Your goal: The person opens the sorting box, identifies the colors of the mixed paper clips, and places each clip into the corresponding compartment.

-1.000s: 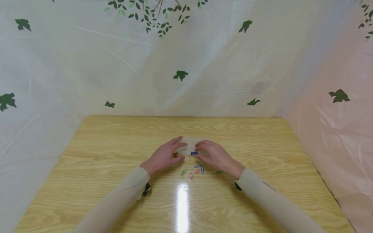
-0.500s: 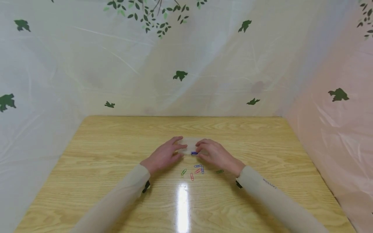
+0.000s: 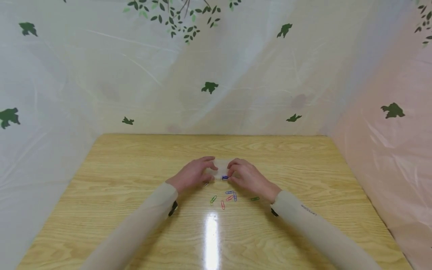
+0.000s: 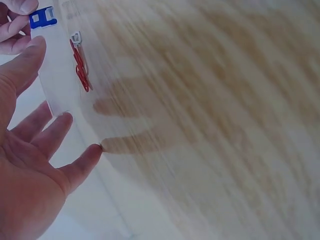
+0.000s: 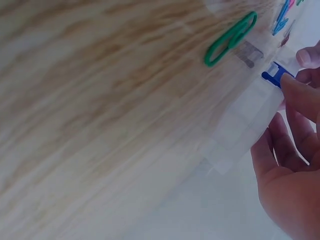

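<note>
A clear plastic box [image 3: 221,167] with a blue latch [image 3: 225,177] lies between my hands in the middle of the table. My left hand [image 3: 193,174] grips its left end; in the left wrist view the thumb [image 4: 32,60] lies across the near side, other fingers behind. Over the right end, my right hand [image 3: 249,177] grips the box, its thumb [image 5: 300,95] on the blue latch [image 5: 276,75]. A red and a white paper clip [image 4: 80,67] show close beside the box, near the left hand. My fingers hide both box ends in the head view.
In front of the box lie several paper clips: a green one [image 3: 213,199], a pink one [image 3: 222,204], a blue one [image 3: 235,197] and another green one [image 3: 255,198] by the right wrist. A leaf-patterned sheet [image 3: 162,101] hangs behind the wooden table [image 3: 135,150].
My left hand has shifted slightly right and its fingers have curled closer round the box end. An orange-brown patch by it is now hidden. My right hand stays nearly still.
</note>
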{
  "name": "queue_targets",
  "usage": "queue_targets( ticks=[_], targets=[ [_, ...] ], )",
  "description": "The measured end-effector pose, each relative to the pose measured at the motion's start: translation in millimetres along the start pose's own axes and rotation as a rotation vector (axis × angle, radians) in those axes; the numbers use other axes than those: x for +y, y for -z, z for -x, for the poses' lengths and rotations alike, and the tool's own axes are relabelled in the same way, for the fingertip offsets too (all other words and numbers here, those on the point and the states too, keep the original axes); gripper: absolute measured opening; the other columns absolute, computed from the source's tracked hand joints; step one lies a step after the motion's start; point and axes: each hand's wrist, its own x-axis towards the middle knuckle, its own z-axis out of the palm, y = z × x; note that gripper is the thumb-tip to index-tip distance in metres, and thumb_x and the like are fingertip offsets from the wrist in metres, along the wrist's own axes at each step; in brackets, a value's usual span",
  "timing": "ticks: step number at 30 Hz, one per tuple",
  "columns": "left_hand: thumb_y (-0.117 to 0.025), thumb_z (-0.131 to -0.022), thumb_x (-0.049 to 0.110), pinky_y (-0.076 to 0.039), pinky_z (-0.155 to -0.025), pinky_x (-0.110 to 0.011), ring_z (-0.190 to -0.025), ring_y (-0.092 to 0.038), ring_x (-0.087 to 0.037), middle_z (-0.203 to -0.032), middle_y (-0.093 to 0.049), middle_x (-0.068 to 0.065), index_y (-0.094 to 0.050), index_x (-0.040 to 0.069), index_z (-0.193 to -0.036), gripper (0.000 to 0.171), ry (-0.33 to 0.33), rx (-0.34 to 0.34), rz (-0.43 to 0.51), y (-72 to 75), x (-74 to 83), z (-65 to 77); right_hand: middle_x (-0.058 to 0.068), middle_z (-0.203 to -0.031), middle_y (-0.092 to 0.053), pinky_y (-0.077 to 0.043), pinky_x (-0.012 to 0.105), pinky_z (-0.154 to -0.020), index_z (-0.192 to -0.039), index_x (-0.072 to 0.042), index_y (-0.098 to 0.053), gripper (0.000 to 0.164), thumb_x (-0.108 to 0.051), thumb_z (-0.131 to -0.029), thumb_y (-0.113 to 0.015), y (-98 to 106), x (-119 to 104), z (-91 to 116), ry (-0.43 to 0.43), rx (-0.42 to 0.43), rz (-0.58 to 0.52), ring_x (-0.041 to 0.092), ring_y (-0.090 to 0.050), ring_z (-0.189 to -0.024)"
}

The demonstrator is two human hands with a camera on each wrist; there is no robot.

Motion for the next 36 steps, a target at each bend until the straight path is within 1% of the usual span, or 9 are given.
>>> queue_targets(
  ticks=[7, 14, 19, 25, 30, 33, 36],
  targets=[
    [-0.078, -0.095, 0.024, -0.039, -0.116, -0.052, -0.141, -0.049, -0.034, -0.156, -0.05, -0.012, -0.076, 0.013, -0.122, 0.029, -0.005, 0.013, -0.002, 3.6, 0.8, -5.0, 0.011, -0.123, -0.066, -0.05, 0.046, -0.104, -0.089, -0.009, -0.074, 0.008, -0.009, -0.09, -0.081, 0, -2, 0, -0.032, 0.025, -0.042, 0.03, -0.062, -0.118],
    [-0.077, -0.094, 0.029, -0.039, -0.116, -0.05, -0.14, -0.05, -0.032, -0.156, -0.05, -0.009, -0.075, 0.018, -0.129, 0.036, 0.017, 0.008, -0.043, 4.5, 2.2, -7.5, 0.01, -0.12, -0.066, -0.051, 0.048, -0.103, -0.087, -0.009, -0.074, 0.008, -0.007, -0.089, -0.081, 2, 0, 1, -0.054, 0.044, -0.117, 0.03, -0.063, -0.116],
    [-0.077, -0.094, 0.032, -0.04, -0.115, -0.052, -0.139, -0.051, -0.033, -0.156, -0.05, -0.009, -0.074, 0.021, -0.129, 0.037, 0.039, 0.02, -0.05, 4.4, 3.4, -6.4, 0.008, -0.118, -0.066, -0.051, 0.048, -0.102, -0.086, -0.01, -0.076, 0.007, -0.009, -0.089, -0.082, 0, 3, 0, -0.067, 0.037, -0.147, 0.028, -0.063, -0.113],
    [-0.077, -0.094, 0.032, -0.045, -0.111, -0.052, -0.135, -0.055, -0.033, -0.154, -0.052, -0.01, -0.074, 0.022, -0.128, 0.036, 0.039, 0.043, -0.081, 3.7, 4.8, -4.3, 0.006, -0.117, -0.065, -0.052, 0.047, -0.101, -0.085, -0.011, -0.076, 0.007, -0.01, -0.089, -0.083, -2, 6, -1, -0.065, 0.042, -0.189, 0.027, -0.063, -0.113],
    [-0.077, -0.094, 0.033, -0.048, -0.108, -0.052, -0.133, -0.057, -0.035, -0.153, -0.053, -0.012, -0.074, 0.021, -0.128, 0.036, 0.046, 0.049, -0.061, 0.5, 5.7, -2.6, 0.004, -0.116, -0.065, -0.051, 0.048, -0.102, -0.086, -0.014, -0.078, 0.006, -0.011, -0.089, -0.083, -2, 9, 3, -0.077, 0.033, -0.21, 0.027, -0.062, -0.113],
    [-0.077, -0.094, 0.034, -0.049, -0.106, -0.053, -0.132, -0.057, -0.036, -0.153, -0.053, -0.013, -0.074, 0.02, -0.128, 0.037, 0.052, 0.046, -0.056, -1.1, 6.1, -1.7, 0.004, -0.116, -0.065, -0.051, 0.048, -0.101, -0.086, -0.014, -0.078, 0.006, -0.011, -0.089, -0.083, -1, 9, 4, -0.062, 0.026, -0.219, 0.027, -0.062, -0.113],
    [-0.077, -0.094, 0.035, -0.049, -0.106, -0.053, -0.132, -0.057, -0.035, -0.153, -0.053, -0.012, -0.074, 0.021, -0.128, 0.037, 0.054, 0.047, -0.076, -1.7, 4.5, -3.3, 0.004, -0.116, -0.065, -0.051, 0.048, -0.101, -0.086, -0.014, -0.078, 0.006, -0.012, -0.09, -0.082, -1, 10, 3, -0.047, 0.026, -0.218, 0.026, -0.062, -0.113]
  ],
)
